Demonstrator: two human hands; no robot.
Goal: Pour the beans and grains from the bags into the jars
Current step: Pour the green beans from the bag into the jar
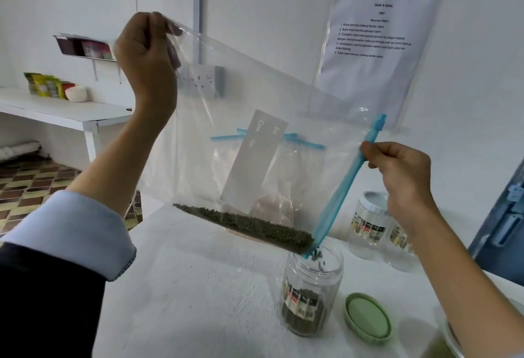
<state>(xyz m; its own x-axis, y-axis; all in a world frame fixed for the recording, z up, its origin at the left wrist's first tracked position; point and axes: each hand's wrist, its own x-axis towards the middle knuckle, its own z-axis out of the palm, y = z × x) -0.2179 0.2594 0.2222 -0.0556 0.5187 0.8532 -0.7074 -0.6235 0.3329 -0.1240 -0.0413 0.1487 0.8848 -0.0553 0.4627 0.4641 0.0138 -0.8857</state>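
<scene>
Pouring is in progress. The left hand (147, 54) pinches the closed bottom corner of the clear zip bag (241, 119) and holds it high, which tilts the bag so the remaining green beans (249, 227) collect along the lower edge and run toward the mouth. The right hand (402, 176) grips the bag's blue zip strip (346, 187) near its upper end, fingers curled round it, apparently to keep the opening steady and narrowed to a spout. The lowest corner of the mouth sits just over the open jar (312, 286) standing on the table (184, 286), and a few beans are falling into it; the jar is roughly a third full (the label hides part of the level). Its green lid (367, 316) lies flat just beside it, off for filling. A second bag (272, 201) with pale contents is visible through the plastic, lying on the table behind. Two further jars (371, 224), one capped, stand near the wall. Judgement: this bag is nearly emptied; the small spout risks spillage if the corner drifts off the rim.
</scene>
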